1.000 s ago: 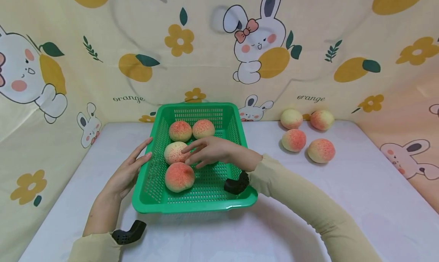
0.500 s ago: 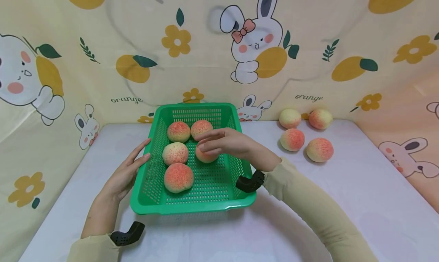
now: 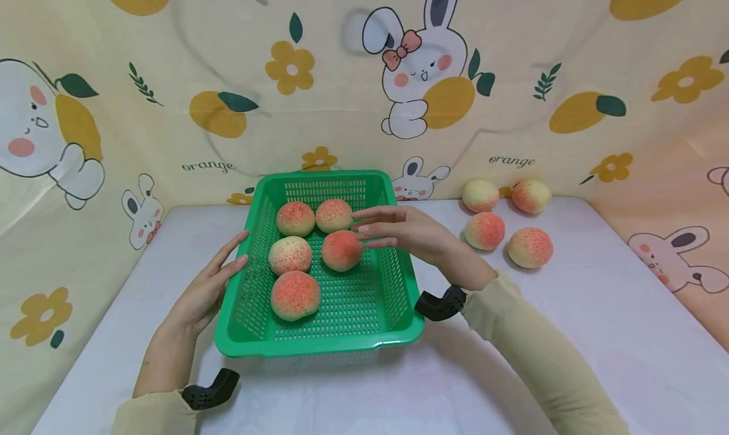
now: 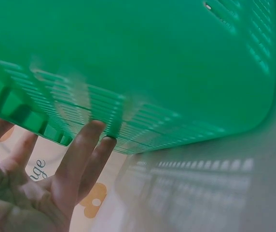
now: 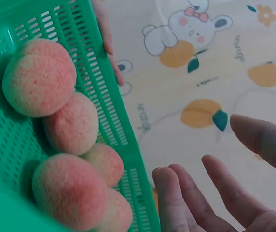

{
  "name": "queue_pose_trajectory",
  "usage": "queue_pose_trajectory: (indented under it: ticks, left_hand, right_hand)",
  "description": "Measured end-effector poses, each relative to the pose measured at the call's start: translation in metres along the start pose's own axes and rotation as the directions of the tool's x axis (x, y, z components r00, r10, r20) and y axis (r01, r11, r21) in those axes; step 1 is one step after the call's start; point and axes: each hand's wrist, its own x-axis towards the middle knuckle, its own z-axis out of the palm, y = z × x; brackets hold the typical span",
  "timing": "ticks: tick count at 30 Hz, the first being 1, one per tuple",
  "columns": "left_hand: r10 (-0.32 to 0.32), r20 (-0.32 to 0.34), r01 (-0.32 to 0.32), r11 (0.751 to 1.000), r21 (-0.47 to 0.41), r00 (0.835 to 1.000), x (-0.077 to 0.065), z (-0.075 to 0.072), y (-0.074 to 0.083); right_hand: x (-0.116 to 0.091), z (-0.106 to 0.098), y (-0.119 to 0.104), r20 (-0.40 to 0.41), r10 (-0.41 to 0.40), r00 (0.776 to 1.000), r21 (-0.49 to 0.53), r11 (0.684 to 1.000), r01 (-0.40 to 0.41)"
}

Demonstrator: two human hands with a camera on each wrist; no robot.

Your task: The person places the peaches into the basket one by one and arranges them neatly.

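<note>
Rightward has moved my right hand (image 3: 407, 231) — spread, empty; my left hand (image 3: 206, 288), also spread, touches the basket (image 3: 319, 347). Five peaches (image 3: 342, 251) lie inside — a careless left push could roll them.

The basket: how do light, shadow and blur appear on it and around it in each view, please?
Head view: the basket looks sharp, with a soft shadow on the table; left wrist view: slot-shaped light patches lie on the table; right wrist view: the basket's lower-left corner is blurred, while the peaches look clearer.
</note>
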Motion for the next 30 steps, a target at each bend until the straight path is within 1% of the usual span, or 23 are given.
queue_pose_trajectory:
  ticks: [5, 8, 11, 17, 21, 23, 25, 30]
  left_hand:
    - [-0.007, -0.007, 0.007, 1.000, -0.001, 1.000, -0.001, 0.000, 0.001]
    - [-0.013, -0.012, 0.013, 1.000, 0.000, 1.000, 0.000, 0.000, 0.001]
    - [-0.013, -0.010, 0.013, 1.000, -0.003, 1.000, 0.000, 0.000, 0.001]
    - [-0.016, -0.010, 0.016, 1.000, -0.004, 1.000, 0.000, 0.000, 0.001]
    - [-0.018, -0.010, 0.018, 1.000, -0.003, 1.000, 0.000, 0.000, 0.001]
    - [-0.019, -0.009, 0.019, 1.000, -0.001, 1.000, 0.000, 0.000, 0.001]
    - [-0.021, -0.009, 0.021, 1.000, -0.001, 1.000, 0.000, -0.001, 0.001]
    - [-0.023, -0.013, 0.023, 1.000, 0.000, 1.000, 0.000, -0.001, 0.000]
  right_hand:
    - [-0.005, -0.011, 0.005, -0.047, -0.036, 0.998, -0.028, 0.999, 0.035]
    - [-0.008, -0.016, 0.008, -0.068, -0.056, 0.996, -0.027, 0.998, 0.054]
    - [-0.011, -0.020, 0.012, -0.109, -0.070, 0.992, -0.021, 0.997, 0.068]
    - [-0.018, -0.027, 0.022, -0.237, -0.086, 0.968, -0.017, 0.996, 0.085]
    - [-0.022, -0.033, 0.030, -0.293, -0.097, 0.951, -0.012, 0.995, 0.098]
    - [-0.023, -0.037, 0.034, -0.332, -0.096, 0.938, -0.007, 0.995, 0.100]
    - [-0.025, -0.040, 0.038, -0.384, -0.088, 0.919, -0.020, 0.996, 0.087]
    - [-0.028, -0.049, 0.048, -0.523, -0.112, 0.845, -0.039, 0.993, 0.107]
